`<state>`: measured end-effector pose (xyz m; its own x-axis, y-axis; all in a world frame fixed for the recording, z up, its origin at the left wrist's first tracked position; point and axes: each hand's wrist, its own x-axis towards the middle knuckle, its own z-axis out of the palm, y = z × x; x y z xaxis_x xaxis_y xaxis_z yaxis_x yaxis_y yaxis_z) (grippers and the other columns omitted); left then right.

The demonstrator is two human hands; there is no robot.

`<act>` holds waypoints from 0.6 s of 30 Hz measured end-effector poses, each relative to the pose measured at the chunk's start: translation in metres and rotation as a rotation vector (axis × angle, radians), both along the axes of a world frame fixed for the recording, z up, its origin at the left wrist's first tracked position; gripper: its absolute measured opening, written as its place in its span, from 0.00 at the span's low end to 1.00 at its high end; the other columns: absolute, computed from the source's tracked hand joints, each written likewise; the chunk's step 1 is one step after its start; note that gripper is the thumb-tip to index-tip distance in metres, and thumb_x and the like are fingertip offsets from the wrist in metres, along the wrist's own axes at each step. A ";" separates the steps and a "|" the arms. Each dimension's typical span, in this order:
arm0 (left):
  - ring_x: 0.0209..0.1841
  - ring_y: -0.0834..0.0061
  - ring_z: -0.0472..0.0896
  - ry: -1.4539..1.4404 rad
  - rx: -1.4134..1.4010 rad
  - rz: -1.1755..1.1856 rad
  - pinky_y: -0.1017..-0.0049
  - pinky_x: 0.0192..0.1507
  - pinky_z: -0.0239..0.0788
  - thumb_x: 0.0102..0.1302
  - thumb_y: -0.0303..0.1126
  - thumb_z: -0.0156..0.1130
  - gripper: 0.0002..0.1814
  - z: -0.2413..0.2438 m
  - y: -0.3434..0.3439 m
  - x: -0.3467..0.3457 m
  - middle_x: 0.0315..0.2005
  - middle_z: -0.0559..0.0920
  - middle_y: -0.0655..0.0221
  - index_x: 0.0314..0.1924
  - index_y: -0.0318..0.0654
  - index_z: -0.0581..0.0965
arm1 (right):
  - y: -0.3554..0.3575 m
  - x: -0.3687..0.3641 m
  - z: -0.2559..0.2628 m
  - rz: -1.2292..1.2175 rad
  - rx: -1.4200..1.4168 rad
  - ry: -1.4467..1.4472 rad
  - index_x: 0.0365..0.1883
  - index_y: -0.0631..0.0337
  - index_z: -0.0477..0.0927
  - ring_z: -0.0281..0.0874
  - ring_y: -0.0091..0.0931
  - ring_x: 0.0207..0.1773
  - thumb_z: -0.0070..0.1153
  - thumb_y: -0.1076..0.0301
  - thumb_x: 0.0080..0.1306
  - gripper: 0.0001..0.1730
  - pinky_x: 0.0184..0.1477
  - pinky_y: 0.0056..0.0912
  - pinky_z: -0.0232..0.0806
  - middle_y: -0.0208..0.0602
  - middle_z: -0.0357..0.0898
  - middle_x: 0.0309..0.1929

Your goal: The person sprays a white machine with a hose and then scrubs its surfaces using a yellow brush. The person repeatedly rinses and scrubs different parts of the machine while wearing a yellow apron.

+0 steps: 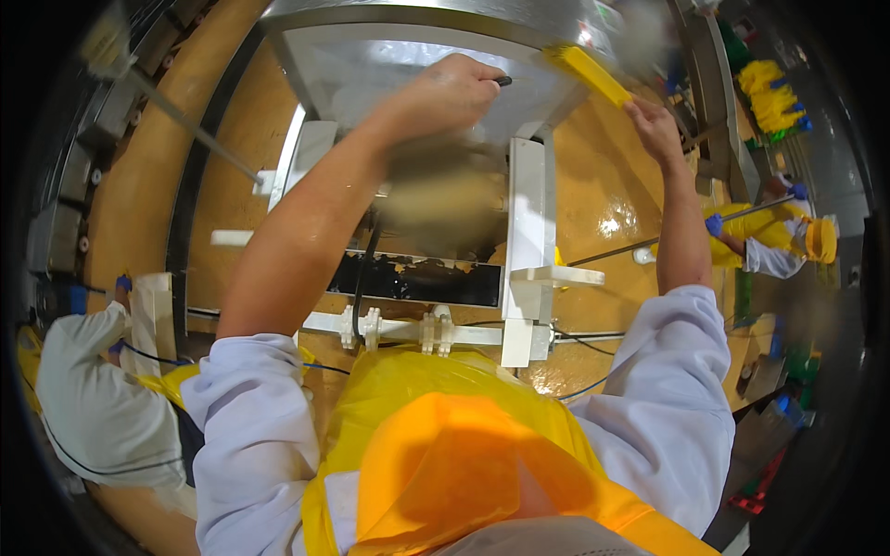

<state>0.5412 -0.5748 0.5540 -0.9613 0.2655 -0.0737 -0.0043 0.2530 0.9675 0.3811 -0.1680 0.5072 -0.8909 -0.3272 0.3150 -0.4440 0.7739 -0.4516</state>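
Observation:
My left hand (459,87) is closed around a small tool with a black handle (503,81), in front of a pale panel (348,69) under a stainless steel edge (431,12). What lies beyond the handle is too blurred to name. Up at the right, my right hand (653,125) grips the end of a yellow brush (596,75), its bristles close to the steel edge. A blurred spot covers part of the machine frame below my left hand. White rails and a black cable run through that frame.
At the right a co-worker (772,233) in a yellow apron holds a long pole (619,250). Another co-worker (104,403) bends at the lower left. A white bracket (556,276) juts out at mid right. A wet orange floor (598,181) shows around the frame.

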 end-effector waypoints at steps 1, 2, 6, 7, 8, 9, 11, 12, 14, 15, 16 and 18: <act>0.20 0.86 0.58 0.002 -0.004 -0.012 0.77 0.20 0.50 0.77 0.36 0.56 0.23 -0.004 0.015 -0.007 0.21 0.65 0.83 0.68 0.39 0.79 | 0.017 -0.004 -0.017 0.009 -0.079 -0.030 0.58 0.59 0.87 0.89 0.38 0.52 0.60 0.48 0.74 0.26 0.57 0.37 0.75 0.49 0.90 0.47; 0.20 0.86 0.57 0.005 -0.006 -0.024 0.76 0.20 0.50 0.76 0.36 0.56 0.23 -0.009 0.030 -0.014 0.20 0.65 0.83 0.67 0.38 0.80 | 0.027 -0.013 -0.036 -0.092 0.066 -0.029 0.58 0.55 0.88 0.89 0.38 0.51 0.59 0.45 0.74 0.26 0.55 0.35 0.76 0.47 0.90 0.48; 0.19 0.85 0.59 0.058 -0.268 0.069 0.76 0.21 0.52 0.76 0.35 0.55 0.22 -0.037 0.058 -0.044 0.19 0.66 0.82 0.65 0.36 0.81 | -0.006 0.006 -0.057 0.029 0.478 -0.113 0.57 0.44 0.89 0.88 0.40 0.47 0.59 0.43 0.74 0.23 0.51 0.39 0.77 0.42 0.90 0.46; 0.19 0.85 0.60 0.065 -0.303 0.069 0.76 0.21 0.53 0.76 0.35 0.55 0.22 -0.045 0.066 -0.054 0.19 0.67 0.81 0.65 0.35 0.81 | 0.008 -0.001 -0.074 0.054 0.358 -0.036 0.56 0.41 0.89 0.88 0.40 0.47 0.59 0.42 0.73 0.22 0.50 0.40 0.78 0.40 0.90 0.46; 0.19 0.84 0.60 0.048 -0.272 0.052 0.75 0.21 0.54 0.76 0.35 0.55 0.22 -0.052 0.069 -0.063 0.19 0.68 0.81 0.65 0.35 0.81 | 0.020 -0.009 -0.088 0.080 0.237 0.042 0.56 0.38 0.89 0.88 0.40 0.47 0.58 0.41 0.73 0.21 0.50 0.42 0.78 0.39 0.91 0.45; 0.19 0.84 0.61 0.020 -0.266 0.054 0.75 0.21 0.54 0.77 0.35 0.55 0.22 -0.058 0.070 -0.063 0.19 0.68 0.80 0.65 0.35 0.81 | 0.012 -0.007 -0.086 0.013 0.179 0.020 0.56 0.37 0.89 0.88 0.40 0.46 0.58 0.41 0.74 0.21 0.49 0.43 0.78 0.38 0.91 0.45; 0.19 0.83 0.63 -0.025 -0.261 0.096 0.75 0.21 0.55 0.77 0.35 0.54 0.22 -0.059 0.067 -0.054 0.19 0.70 0.79 0.66 0.34 0.80 | -0.015 0.006 -0.060 -0.109 0.084 -0.041 0.55 0.35 0.90 0.88 0.40 0.46 0.56 0.41 0.74 0.20 0.49 0.45 0.78 0.37 0.91 0.44; 0.19 0.83 0.63 -0.018 -0.275 0.090 0.75 0.21 0.56 0.77 0.34 0.54 0.22 -0.057 0.077 -0.052 0.19 0.71 0.79 0.66 0.34 0.80 | -0.005 0.006 -0.073 -0.101 0.223 -0.051 0.55 0.36 0.90 0.88 0.40 0.46 0.56 0.40 0.74 0.21 0.49 0.44 0.78 0.37 0.91 0.44; 0.20 0.82 0.64 0.004 -0.333 0.074 0.74 0.22 0.57 0.78 0.34 0.53 0.22 -0.055 0.099 -0.048 0.20 0.71 0.79 0.67 0.35 0.79 | 0.016 0.001 -0.100 -0.084 0.504 -0.058 0.55 0.37 0.90 0.89 0.40 0.45 0.55 0.38 0.74 0.23 0.48 0.43 0.78 0.37 0.91 0.44; 0.20 0.82 0.65 0.030 -0.354 0.053 0.75 0.23 0.58 0.78 0.34 0.53 0.22 -0.058 0.102 -0.052 0.20 0.71 0.79 0.67 0.35 0.79 | 0.024 -0.004 -0.105 -0.088 0.484 -0.047 0.56 0.37 0.90 0.89 0.40 0.44 0.55 0.38 0.74 0.23 0.47 0.43 0.79 0.37 0.91 0.43; 0.21 0.82 0.65 0.056 -0.368 0.030 0.75 0.23 0.59 0.79 0.34 0.53 0.23 -0.060 0.108 -0.054 0.21 0.71 0.79 0.68 0.35 0.79 | 0.033 -0.007 -0.108 -0.092 0.463 -0.037 0.56 0.37 0.89 0.89 0.40 0.44 0.55 0.38 0.74 0.23 0.47 0.43 0.79 0.37 0.91 0.43; 0.22 0.83 0.66 0.064 -0.332 -0.018 0.75 0.25 0.62 0.79 0.34 0.52 0.23 -0.070 0.114 -0.055 0.22 0.72 0.79 0.69 0.35 0.78 | 0.033 -0.009 -0.102 -0.127 0.361 -0.057 0.57 0.37 0.89 0.89 0.39 0.44 0.55 0.37 0.74 0.24 0.47 0.44 0.79 0.37 0.91 0.42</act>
<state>0.4862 -0.4609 0.4837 -0.9621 0.2543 -0.0987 0.0613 0.5541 0.8302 0.3721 -0.1352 0.4048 -0.9444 -0.2936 0.1484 -0.3159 0.9350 -0.1609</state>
